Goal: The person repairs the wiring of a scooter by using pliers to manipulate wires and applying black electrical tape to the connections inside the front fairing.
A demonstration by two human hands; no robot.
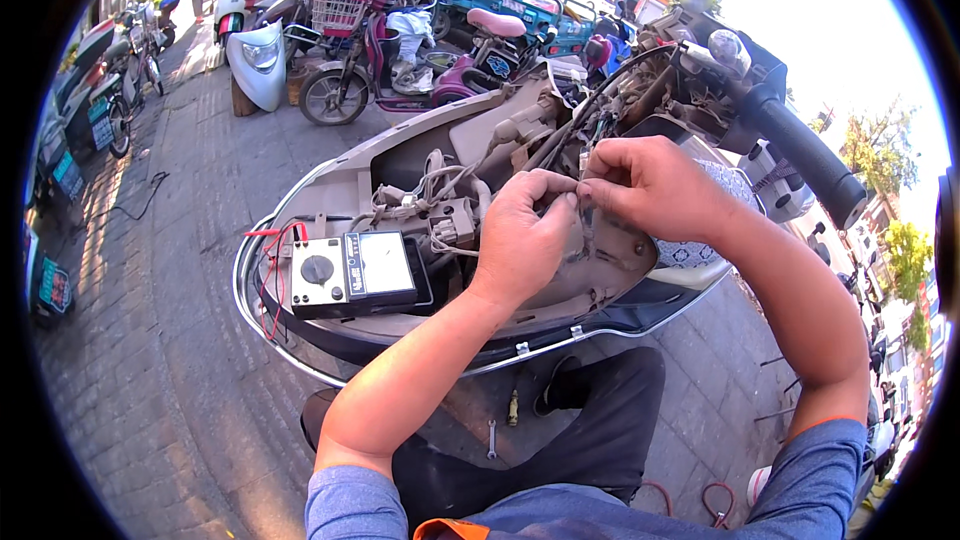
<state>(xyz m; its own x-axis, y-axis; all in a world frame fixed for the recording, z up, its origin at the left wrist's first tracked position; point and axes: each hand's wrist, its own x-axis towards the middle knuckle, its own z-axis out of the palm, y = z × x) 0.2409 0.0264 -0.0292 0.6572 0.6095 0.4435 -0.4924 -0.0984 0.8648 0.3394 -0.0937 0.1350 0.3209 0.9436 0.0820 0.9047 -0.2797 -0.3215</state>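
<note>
Both hands meet above the opened body of a scooter (330, 185), fingertips nearly touching. My left hand (525, 235) is closed in a pinch, and my right hand (655, 185) pinches just beside it. What lies between their fingers is too small to make out. Dusty wires and cables (560, 155) run close behind the fingertips. To the left of my left hand, an analog multimeter (322, 275) rests on the scooter body, with its red test lead (268, 265) hanging over the edge. A tangle of wires with connectors (435, 185) lies between the meter and my hands.
The handlebar grip (805, 150) juts out at the right, near my right forearm. On the paving below lie a wrench (492, 440) and a small yellowish tool (513, 408). A purple electric bike (465, 80) and a white front panel (258, 65) stand beyond the scooter.
</note>
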